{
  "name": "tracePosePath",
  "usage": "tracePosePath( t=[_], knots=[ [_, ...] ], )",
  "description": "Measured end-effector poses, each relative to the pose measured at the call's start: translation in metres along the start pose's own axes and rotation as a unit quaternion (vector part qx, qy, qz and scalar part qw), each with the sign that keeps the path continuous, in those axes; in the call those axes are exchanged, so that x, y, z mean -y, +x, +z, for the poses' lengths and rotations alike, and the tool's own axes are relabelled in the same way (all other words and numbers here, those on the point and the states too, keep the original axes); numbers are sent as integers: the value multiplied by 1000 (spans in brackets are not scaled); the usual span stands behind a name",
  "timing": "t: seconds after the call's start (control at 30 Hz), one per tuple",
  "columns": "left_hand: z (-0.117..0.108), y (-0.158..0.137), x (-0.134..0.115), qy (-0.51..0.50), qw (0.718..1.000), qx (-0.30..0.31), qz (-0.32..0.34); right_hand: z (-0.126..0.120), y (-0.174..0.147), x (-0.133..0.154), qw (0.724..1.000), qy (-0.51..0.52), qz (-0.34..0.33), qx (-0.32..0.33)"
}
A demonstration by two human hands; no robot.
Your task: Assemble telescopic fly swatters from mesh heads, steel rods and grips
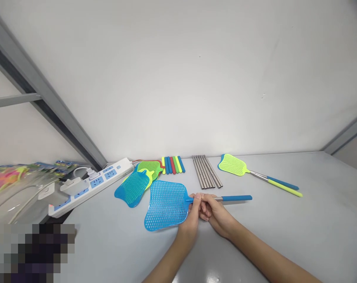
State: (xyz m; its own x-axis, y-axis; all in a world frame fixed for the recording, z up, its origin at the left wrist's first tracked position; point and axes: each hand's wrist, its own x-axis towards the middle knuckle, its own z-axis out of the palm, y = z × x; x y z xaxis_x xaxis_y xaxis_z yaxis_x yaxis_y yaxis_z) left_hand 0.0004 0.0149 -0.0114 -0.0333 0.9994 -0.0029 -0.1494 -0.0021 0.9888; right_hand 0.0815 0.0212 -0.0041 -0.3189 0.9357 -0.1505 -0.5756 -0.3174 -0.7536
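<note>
Above the grey table [314, 228], the blue fly swatter [168, 205] is held crosswise; should its hidden joint be loosely seated, a twist might work the head [165, 200] off the metal rod [219, 199]. At far left, clear packaging [26, 196] holds pink and yellow pieces [7, 179], too blurred to name. The left hand's [192, 215] fingers grip the neck [189, 200] — the right hand's [216, 212] grasp the rod alongside

The held swatter head [167, 205] is glossy, perforated plastic; its grip [237, 198] looks matt, perhaps foam, the texture too small to tell. The rods [206, 173] are shiny metal, the power strip [88, 194] smooth plastic, the counter [317, 232] smooth, faintly glossy.
</note>
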Motion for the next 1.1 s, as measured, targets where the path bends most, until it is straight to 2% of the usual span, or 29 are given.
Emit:
tracePosePath(
  t=[0.1, 0.43, 0.83, 1.1],
  knots=[
    [0, -2, -4, -7, 1000, 15, 2, 0, 0, 1, 1000, 3, 7, 11],
    [-4, -2, 8, 15, 1000, -22, 4, -4, 2, 0, 999, 34, 11, 27],
    [2, -4, -8, -21, 1000, 0, -20, -3, 0, 0, 1000, 12, 13, 24],
    [0, -3, -2, -14, 1000, 3, -6, -5, 0, -2, 999, 25, 11, 28]
  ],
)
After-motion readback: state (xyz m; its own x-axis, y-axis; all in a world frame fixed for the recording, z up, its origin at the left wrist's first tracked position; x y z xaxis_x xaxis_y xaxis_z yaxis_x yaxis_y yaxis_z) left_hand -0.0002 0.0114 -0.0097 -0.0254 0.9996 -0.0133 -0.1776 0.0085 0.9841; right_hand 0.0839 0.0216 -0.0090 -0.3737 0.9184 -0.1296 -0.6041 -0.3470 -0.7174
